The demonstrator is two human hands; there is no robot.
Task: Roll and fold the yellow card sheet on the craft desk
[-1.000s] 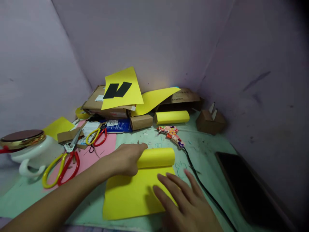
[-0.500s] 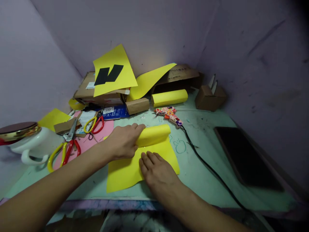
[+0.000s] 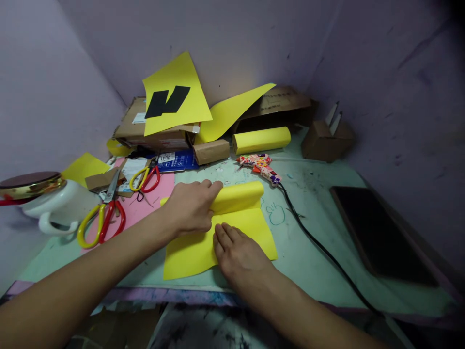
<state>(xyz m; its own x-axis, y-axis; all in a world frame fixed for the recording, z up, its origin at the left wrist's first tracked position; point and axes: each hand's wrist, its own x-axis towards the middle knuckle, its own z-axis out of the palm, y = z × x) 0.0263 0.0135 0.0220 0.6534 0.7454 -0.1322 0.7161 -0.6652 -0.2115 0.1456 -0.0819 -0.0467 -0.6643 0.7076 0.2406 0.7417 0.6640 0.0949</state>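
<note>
A yellow paper sheet [image 3: 254, 230] lies on the table, its far edge curled over into a partial roll. My left hand [image 3: 192, 206] is closed on the left part of that curled edge, the fingertips hidden from me. Lying flat with fingers stretched, my right hand [image 3: 240, 254] presses the sheet just in front of the curl. Beyond the sheet are a flower-patterned glue gun [image 3: 263, 166] and a finished-looking yellow paper roll [image 3: 261, 140].
Scissors with red and yellow handles [image 3: 101, 220] and a smaller pair [image 3: 145, 179] lie left, near a white mug [image 3: 65, 206]. Cardboard boxes [image 3: 162, 138] stand behind, bearing yellow paper with black pieces [image 3: 174, 102]. A black cord [image 3: 319, 242] runs right, beside a dark tablet-like slab [image 3: 381, 235].
The whole view has shifted slightly, so things appear a little further right and higher. Both hands keep nearly the same places on the yellow sheet.
</note>
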